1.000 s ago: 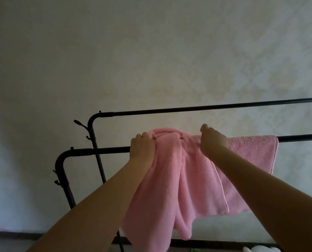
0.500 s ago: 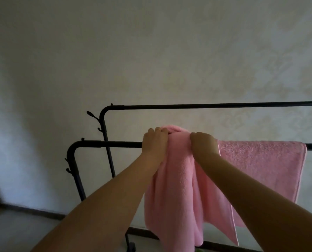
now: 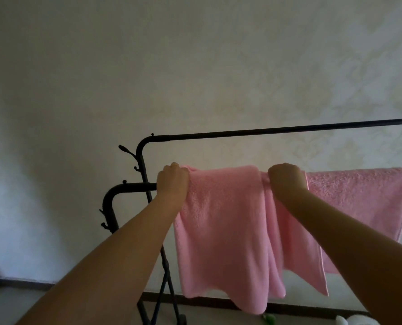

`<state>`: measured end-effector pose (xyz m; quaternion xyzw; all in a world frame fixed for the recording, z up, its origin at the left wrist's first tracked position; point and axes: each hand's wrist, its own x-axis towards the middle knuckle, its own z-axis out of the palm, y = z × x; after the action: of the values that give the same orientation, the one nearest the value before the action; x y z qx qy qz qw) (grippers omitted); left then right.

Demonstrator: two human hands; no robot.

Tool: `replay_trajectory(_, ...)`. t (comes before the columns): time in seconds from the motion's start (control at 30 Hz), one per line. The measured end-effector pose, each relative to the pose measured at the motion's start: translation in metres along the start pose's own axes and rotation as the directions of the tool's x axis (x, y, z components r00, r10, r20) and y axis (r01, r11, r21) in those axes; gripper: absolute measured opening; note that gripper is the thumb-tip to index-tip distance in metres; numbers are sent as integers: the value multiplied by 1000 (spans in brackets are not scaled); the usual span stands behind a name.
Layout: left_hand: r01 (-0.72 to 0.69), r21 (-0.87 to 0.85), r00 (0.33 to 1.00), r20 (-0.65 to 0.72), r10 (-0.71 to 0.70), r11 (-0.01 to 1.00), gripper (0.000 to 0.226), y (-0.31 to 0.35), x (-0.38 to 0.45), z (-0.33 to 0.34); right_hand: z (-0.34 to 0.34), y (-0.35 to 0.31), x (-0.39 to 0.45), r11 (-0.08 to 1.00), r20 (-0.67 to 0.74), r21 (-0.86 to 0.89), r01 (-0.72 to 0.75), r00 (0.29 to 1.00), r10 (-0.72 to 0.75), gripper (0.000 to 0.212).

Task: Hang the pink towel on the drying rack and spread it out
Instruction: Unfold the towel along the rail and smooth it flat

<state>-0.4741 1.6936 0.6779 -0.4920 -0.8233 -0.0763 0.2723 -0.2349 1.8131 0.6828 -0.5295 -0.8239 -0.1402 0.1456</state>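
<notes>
A pink towel point(image 3: 221, 231) hangs over the near bar of a black drying rack point(image 3: 129, 186). My left hand point(image 3: 173, 182) grips the towel's top left edge at the bar. My right hand point(image 3: 286, 182) grips the towel's top further right, where the cloth bunches into folds. Between my hands the towel lies flat over the bar. Its lower edge hangs uneven. A second pink towel point(image 3: 359, 202) hangs spread on the same bar, just right of my right hand.
The rack's higher rear bar point(image 3: 277, 131) runs to the right, close to a pale patterned wall. Hooks stick out of the rack's left posts. Its crossed legs stand on the floor at the bottom; small white and green things lie at the bottom right.
My hands have moved apart along the bar, left hand leftward and right hand rightward. The bunched towel between them has opened into a flat panel.
</notes>
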Motion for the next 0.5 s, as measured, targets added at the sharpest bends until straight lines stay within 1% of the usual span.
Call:
replay_trajectory(0.07,10,-24,1000,3,-10,1000,41,-25,0,4,-4,-5,-2,999,7,-6,-47,999,47,16)
replay_trajectory(0.13,4,-42,1000,11,-4,999,39,-43,-2,5,-6,-10,-5,997,8,-10,-75,997,75,16)
replay_trajectory(0.2,12,-93,1000,5,-11,996,34,-53,-3,4,-9,-23,-11,999,-33,-35,-41,999,40,21)
replay_trajectory(0.27,27,-160,1000,-12,-29,987,29,-59,-5,2,-7,-41,-17,998,-95,-54,34,995,-39,31)
replay_trajectory(0.3,16,-174,999,-25,-21,985,29,-62,-5,3,-6,-51,-19,997,-102,-35,69,992,-73,36)
replay_trajectory(0.33,-5,-185,999,-36,-2,983,32,-65,-6,3,-5,-60,-21,996,-86,4,84,993,-83,39)
replay_trajectory(0.4,-34,-209,999,-41,26,977,35,-72,-5,5,-5,-63,-21,997,-28,53,60,998,-58,39)
replay_trajectory(0.5,-60,-159,996,-69,49,986,28,-91,-3,5,-10,-57,-16,1000,32,14,-23,999,23,29)
